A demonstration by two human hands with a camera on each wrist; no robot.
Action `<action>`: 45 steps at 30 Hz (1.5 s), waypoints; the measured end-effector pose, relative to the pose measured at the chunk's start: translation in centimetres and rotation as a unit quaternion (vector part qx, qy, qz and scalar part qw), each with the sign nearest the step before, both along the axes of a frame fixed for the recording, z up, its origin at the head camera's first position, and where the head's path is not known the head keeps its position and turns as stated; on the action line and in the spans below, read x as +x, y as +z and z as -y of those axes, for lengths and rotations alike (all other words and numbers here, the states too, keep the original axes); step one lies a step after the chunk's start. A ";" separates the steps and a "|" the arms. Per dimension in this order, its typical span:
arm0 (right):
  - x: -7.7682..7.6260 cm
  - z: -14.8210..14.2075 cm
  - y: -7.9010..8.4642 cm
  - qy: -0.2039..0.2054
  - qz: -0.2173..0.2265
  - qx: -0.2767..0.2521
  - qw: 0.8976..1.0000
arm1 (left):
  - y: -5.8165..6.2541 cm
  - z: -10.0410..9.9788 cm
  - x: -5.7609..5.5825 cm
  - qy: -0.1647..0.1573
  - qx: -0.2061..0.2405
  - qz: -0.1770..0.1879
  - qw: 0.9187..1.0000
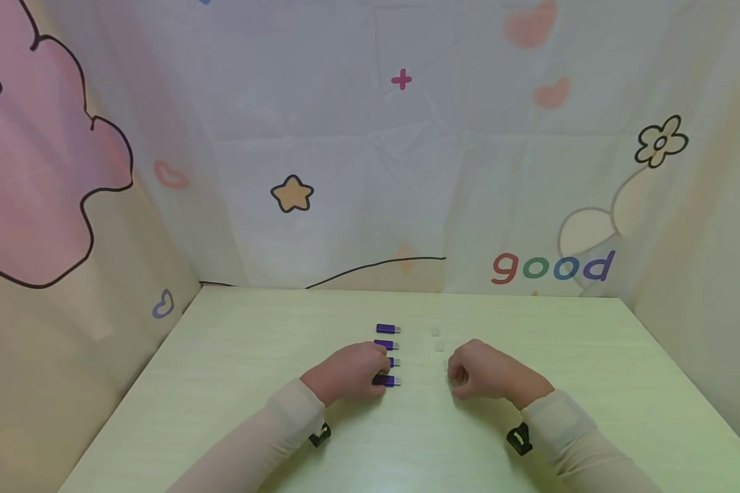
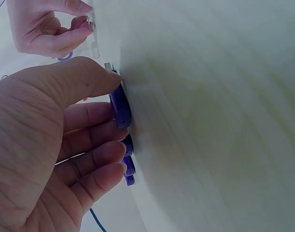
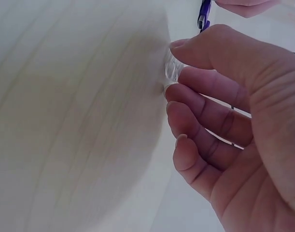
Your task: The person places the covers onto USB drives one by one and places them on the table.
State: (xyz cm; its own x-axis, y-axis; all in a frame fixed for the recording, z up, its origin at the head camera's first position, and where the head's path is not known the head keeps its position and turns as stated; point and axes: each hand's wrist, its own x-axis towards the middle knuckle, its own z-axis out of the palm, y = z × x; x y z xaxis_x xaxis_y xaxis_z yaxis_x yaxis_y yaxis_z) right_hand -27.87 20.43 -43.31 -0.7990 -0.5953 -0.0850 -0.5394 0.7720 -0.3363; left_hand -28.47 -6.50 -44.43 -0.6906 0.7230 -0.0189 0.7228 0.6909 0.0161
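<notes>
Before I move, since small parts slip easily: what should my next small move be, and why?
I'd probably lift the nearest stick slightly off the table with your left hand. That hand grips it, its metal plug is bare and faces your right hand, and that one pinches a clear cap, so a small lift should make room to join them.

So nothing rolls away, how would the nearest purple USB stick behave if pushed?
The purple USB stick looks low and flattish, so it would probably slide, not roll. Its straight casing suggests stiffness; being small beside the left hand, it's likely light.
</notes>
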 end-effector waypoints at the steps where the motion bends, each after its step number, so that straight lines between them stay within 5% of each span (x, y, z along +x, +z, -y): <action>1: 0.0 0.0 0.0 0.000 0.001 0.001 1.000 | -0.1 0.0 0.0 0.000 0.000 0.001 1.000; 26: 0.3 0.9 0.6 -0.029 0.030 0.022 0.999 | -0.2 -0.3 -0.3 0.012 0.019 0.033 0.999; 45: 0.5 1.5 0.3 -0.030 -0.020 0.062 0.997 | -0.1 -0.3 -0.1 0.022 0.003 0.042 0.999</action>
